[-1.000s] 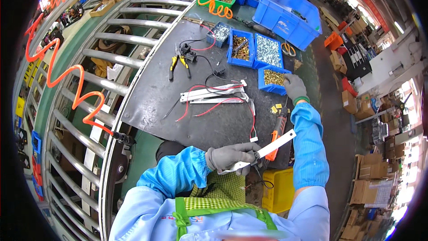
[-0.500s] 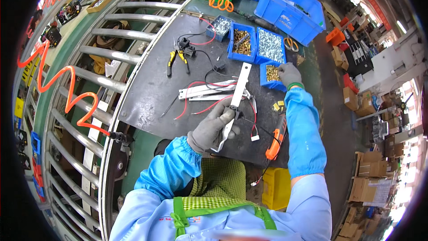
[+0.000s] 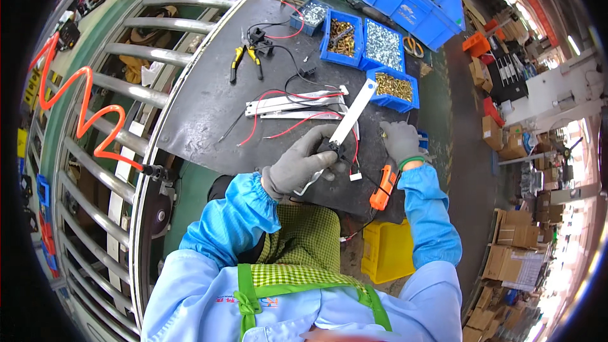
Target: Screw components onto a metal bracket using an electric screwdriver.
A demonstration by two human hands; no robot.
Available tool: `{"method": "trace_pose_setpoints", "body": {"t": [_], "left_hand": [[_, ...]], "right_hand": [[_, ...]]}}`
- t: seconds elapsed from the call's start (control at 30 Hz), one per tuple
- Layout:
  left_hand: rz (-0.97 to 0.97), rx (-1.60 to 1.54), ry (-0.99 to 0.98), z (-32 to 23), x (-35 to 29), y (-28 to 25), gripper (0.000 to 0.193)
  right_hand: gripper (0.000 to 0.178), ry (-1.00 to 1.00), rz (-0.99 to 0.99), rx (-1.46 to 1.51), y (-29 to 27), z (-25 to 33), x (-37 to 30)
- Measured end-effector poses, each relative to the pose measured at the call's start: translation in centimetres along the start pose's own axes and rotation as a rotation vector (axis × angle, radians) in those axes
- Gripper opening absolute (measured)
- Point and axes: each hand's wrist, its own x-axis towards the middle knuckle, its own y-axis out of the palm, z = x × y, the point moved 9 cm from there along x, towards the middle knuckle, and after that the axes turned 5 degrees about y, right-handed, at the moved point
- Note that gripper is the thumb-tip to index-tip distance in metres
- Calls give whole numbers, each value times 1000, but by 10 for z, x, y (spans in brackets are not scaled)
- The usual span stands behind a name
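Observation:
My left hand (image 3: 303, 163), in a grey glove, grips a long white metal strip (image 3: 354, 113) tilted up to the right. A black block (image 3: 334, 147) sits on the strip beside my fingers, and wires with a white connector (image 3: 355, 177) hang next to it. My right hand (image 3: 402, 142), also gloved, is over the table just nearer than a blue bin (image 3: 391, 104) of small brass-coloured fasteners. Its fingertips are pinched together; a tiny yellowish bit shows there, too small to name. An orange and black handheld tool (image 3: 384, 189) lies close below that hand.
More white strips (image 3: 291, 106) with red and black wires lie at mid-table. Yellow-handled cutters (image 3: 246, 63) are farther left. Blue bins of fasteners (image 3: 383, 47), scissors (image 3: 413, 47) and a large blue crate (image 3: 415, 9) stand beyond. A roller conveyor (image 3: 139, 92) runs along the left.
My right hand has come out of the bin of brass-coloured fasteners and back toward me. My left hand still holds the strip, which now leans farther right. The view has shifted slightly.

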Motion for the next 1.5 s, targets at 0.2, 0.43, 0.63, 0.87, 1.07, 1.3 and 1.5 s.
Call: {"method": "trace_pose_setpoints", "body": {"t": [0.2, 0.43, 0.63, 0.87, 1.07, 1.3, 1.5], "left_hand": [[-32, 12, -6, 4, -6, 1, 49], [-45, 26, 20, 18, -3, -6, 48], [-48, 16, -67, 15, -9, -7, 54], [-13, 70, 18, 4, -5, -3, 57], [10, 121, 53, 9, -2, -2, 54], [9, 183, 57, 17, -1, -3, 45], [35, 155, -15, 24, -5, 3, 41]], "right_hand": [[22, 92, -9, 80, 7, -6, 4], [12, 10, -302, 545, -81, -2, -23], [15, 119, -286, 1654, -134, 35, -57], [21, 43, -401, 1348, -166, 66, -65], [23, 146, -238, 1478, -135, 71, -54], [27, -33, -423, 1068, -149, 88, -66], [18, 106, -463, 1088, -146, 83, -73]]}}
